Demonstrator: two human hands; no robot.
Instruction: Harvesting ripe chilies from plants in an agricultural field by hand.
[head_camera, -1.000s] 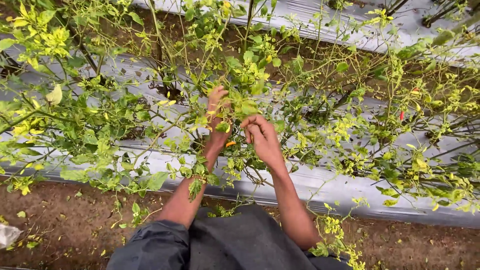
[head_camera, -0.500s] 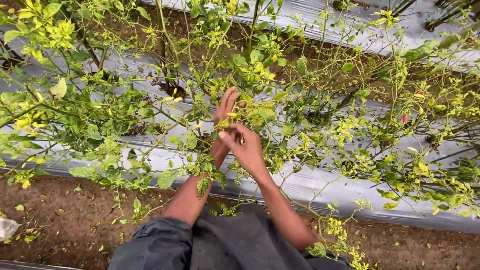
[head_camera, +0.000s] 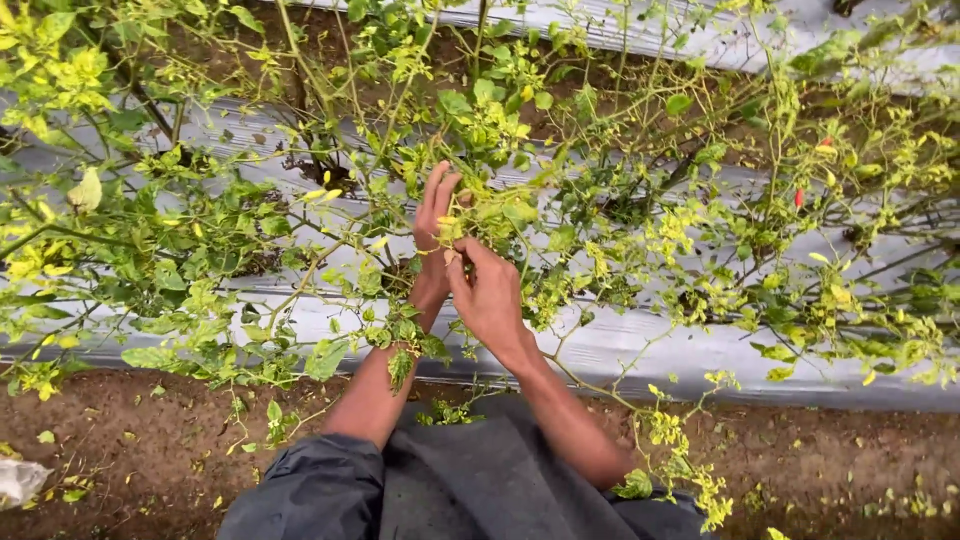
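A small yellow-green chilli pod (head_camera: 447, 222) hangs among the leaves of the chilli plant (head_camera: 500, 210) at the middle of the scene, its long axis running roughly left to right. It sits right between the two hands, touching both as far as the view shows. The left hand (head_camera: 432, 240) reaches up from the near side, its fingers (head_camera: 436, 190) stretched long and close together just left of the pod, so the hand is narrow rather than gripping. The right hand (head_camera: 490, 295) lies just near and right of the pod, fingers curled in toward it; whether they pinch the pod or a twig, I cannot tell, as leaves cover the tips. Both hands are about equally close, the right a shade nearer by its curled fingertips.

Counted: two hands, one pod between them, and one red chilli (head_camera: 799, 197) well apart to the far right. Two strips of silver mulch sheet (head_camera: 620, 345) run left to right, one near and one far. Brown soil (head_camera: 130, 460) lies nearest, with a crumpled pale scrap (head_camera: 18, 480) at the near left.
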